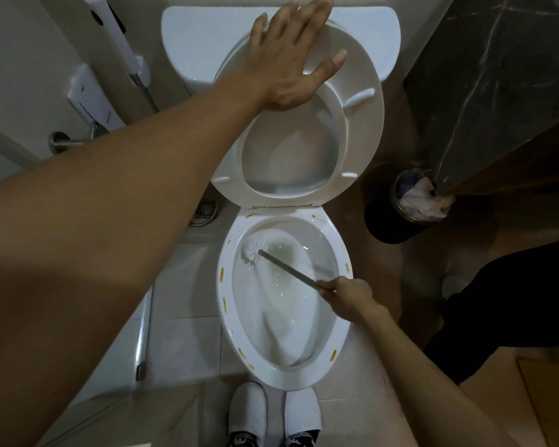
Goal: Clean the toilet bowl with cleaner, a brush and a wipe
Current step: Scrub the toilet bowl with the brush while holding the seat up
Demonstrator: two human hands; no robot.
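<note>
Two hands, one toilet bowl [339,250], one raised seat [362,130], one brush [250,250], one waste bin [397,214] and two white slippers are showing here.

Pale tiled floor [181,343], brownish toward the right. Standing on it: white toilet bowl [339,343], lid raised; two white slippers [273,411] just in front of the bowl; round dark waste bin [391,221] to the right (crumpled paper inside). Metal floor drain [205,212] left of the bowl's base.
</note>
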